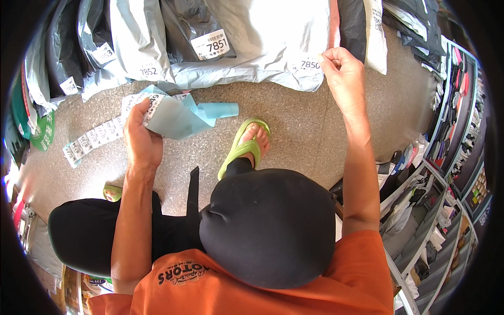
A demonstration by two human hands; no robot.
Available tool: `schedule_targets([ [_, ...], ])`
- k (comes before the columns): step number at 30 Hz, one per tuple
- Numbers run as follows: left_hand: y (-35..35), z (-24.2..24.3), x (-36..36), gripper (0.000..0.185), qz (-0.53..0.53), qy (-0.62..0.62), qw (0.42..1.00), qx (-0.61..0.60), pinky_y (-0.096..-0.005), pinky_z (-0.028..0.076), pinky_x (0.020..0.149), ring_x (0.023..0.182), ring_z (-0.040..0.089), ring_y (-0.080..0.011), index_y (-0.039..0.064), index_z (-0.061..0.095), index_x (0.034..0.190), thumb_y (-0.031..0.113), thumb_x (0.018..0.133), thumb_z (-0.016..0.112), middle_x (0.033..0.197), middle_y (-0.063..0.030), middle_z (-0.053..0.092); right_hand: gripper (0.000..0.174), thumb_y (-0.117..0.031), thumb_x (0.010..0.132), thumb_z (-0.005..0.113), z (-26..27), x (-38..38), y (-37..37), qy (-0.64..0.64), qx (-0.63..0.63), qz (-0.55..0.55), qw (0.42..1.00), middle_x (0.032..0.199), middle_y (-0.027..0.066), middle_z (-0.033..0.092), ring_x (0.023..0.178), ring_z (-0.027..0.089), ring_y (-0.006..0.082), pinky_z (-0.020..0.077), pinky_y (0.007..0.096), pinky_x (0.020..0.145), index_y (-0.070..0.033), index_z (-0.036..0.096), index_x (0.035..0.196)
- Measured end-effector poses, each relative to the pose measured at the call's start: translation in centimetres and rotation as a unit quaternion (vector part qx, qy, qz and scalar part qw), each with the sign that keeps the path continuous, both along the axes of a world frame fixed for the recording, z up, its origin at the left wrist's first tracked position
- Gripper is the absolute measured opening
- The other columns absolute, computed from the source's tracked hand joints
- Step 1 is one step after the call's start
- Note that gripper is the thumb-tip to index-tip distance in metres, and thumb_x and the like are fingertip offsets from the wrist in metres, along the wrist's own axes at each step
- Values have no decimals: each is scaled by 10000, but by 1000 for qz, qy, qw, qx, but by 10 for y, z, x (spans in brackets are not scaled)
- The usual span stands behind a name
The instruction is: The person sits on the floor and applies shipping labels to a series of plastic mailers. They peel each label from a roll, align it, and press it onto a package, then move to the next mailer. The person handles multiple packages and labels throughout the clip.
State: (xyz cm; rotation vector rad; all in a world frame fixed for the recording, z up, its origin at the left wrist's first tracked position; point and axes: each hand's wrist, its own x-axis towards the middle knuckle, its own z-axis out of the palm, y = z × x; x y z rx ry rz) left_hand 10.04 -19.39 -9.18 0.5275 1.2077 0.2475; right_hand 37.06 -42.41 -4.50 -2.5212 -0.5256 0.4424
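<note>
My left hand holds a long strip of printed labels on pale blue backing, which hangs in folds and trails down to the left. At the upper right, my right hand has thumb and forefinger pinched together at the edge of a white label on a large white plastic mailing bag. Whether the fingertips grip the label is hard to tell. Left of it a dark mailing bag bears a label, and a grey-white bag beside that one bears another.
More dark and pale mailing bags stand in a row at the upper left. Shelving racks packed with parcels line the right side. My foot in a green flip-flop rests on the speckled floor. A green item lies at left.
</note>
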Motion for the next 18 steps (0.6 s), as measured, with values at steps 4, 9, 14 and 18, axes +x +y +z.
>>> schedule_targets([
  [4, -1, 1, 1, 205, 12, 6, 1000, 7, -333, 478, 784, 857, 612, -180, 15, 584, 1006, 177, 897, 522, 945, -71, 633, 118, -134, 800, 672, -3, -3, 1, -56, -16, 10, 998, 756, 102, 671, 684, 655, 230, 501, 337, 652, -26, 636, 829],
  [9, -2, 2, 2, 204, 12, 9, 1000, 10, -332, 481, 773, 854, 612, -181, 16, 583, 1007, 175, 894, 523, 942, -70, 631, 155, -160, 789, 696, -6, -8, 3, -110, -26, 24, 993, 760, 92, 653, 685, 642, 242, 499, 357, 643, -31, 614, 816],
  [14, -2, 3, 3, 202, 15, 14, 1000, 14, -329, 483, 760, 845, 613, -180, 13, 578, 1011, 168, 895, 521, 944, -71, 629, 229, -203, 769, 727, -8, -13, 5, -158, -74, 50, 984, 791, 89, 628, 703, 627, 252, 496, 373, 637, -43, 586, 854],
  [18, -2, 3, 2, 200, 8, 13, 1000, 18, -323, 486, 753, 842, 613, -176, 10, 574, 1014, 163, 900, 514, 950, -72, 628, 296, -247, 758, 744, -10, -15, 6, -183, -115, 63, 974, 816, 99, 614, 751, 623, 277, 491, 397, 654, -46, 565, 881],
])
